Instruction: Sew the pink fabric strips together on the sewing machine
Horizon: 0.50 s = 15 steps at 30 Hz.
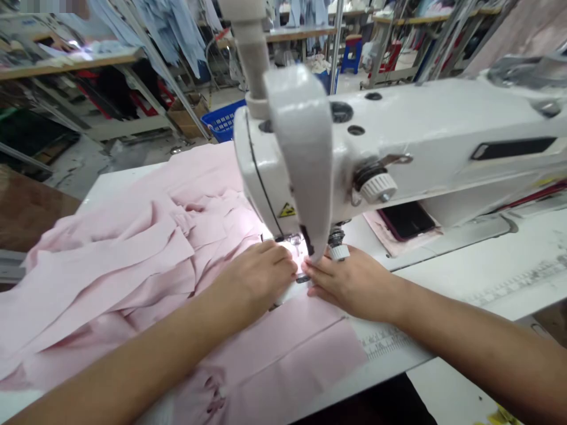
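Softly, left hand (254,277), right hand (352,283), rumpled fabric (110,277)

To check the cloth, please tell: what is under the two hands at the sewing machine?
Pale pink cloth lies under the left hand, and reaches the right hand on the white machine table. The palms cover what is directly beneath, so the needle area cannot be seen.

A black phone (406,221) lies on a pink cloth (396,247), while a blue plastic basket (224,121) sits beside a cardboard box (186,118) under hanging pale blue garments (166,29).
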### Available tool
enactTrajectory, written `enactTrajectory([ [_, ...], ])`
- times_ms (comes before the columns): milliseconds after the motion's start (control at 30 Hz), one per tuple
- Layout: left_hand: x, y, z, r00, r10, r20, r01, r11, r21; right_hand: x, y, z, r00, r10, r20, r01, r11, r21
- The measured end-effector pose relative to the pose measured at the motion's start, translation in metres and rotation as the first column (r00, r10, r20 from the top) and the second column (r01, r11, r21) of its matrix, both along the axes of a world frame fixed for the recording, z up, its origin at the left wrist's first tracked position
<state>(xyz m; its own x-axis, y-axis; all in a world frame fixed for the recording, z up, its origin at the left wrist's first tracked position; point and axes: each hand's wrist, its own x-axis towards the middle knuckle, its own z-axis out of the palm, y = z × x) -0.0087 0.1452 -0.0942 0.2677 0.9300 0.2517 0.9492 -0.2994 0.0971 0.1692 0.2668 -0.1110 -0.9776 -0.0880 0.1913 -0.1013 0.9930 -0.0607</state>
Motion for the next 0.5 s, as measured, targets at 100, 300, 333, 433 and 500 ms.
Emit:
enactTrajectory([
  [100, 0.0018, -0.0079, -0.0020, 0.990, -0.139, -0.015, 0.140, 0.990, 0.026, 0.0029, 0.0022, 0.0002, 0.999, -0.013, -0.037, 0.011, 0.998, -0.054],
  [300, -0.0013, -0.0090, -0.0040, 0.987, -0.147, -0.072, 0.145, 0.989, -0.025, 0.0096, 0.0095, 0.0029, 0.995, 0.045, -0.084, -0.054, 0.993, -0.101],
  [333, -0.0011, -0.0087, -0.0034, 0.987, -0.143, -0.079, 0.140, 0.990, -0.033, 0.0100, 0.0099, 0.0038, 0.995, 0.054, -0.083, -0.061, 0.994, -0.094],
  [433, 0.0001, -0.0079, -0.0025, 0.987, -0.135, -0.081, 0.134, 0.991, -0.022, 0.0101, 0.0096, 0.0060, 0.996, 0.066, -0.058, -0.070, 0.996, -0.058],
  [500, 0.0003, -0.0074, -0.0034, 0.986, -0.147, -0.074, 0.148, 0.989, 0.011, 0.0100, 0.0087, 0.0065, 0.997, 0.063, -0.043, -0.065, 0.997, -0.038],
])
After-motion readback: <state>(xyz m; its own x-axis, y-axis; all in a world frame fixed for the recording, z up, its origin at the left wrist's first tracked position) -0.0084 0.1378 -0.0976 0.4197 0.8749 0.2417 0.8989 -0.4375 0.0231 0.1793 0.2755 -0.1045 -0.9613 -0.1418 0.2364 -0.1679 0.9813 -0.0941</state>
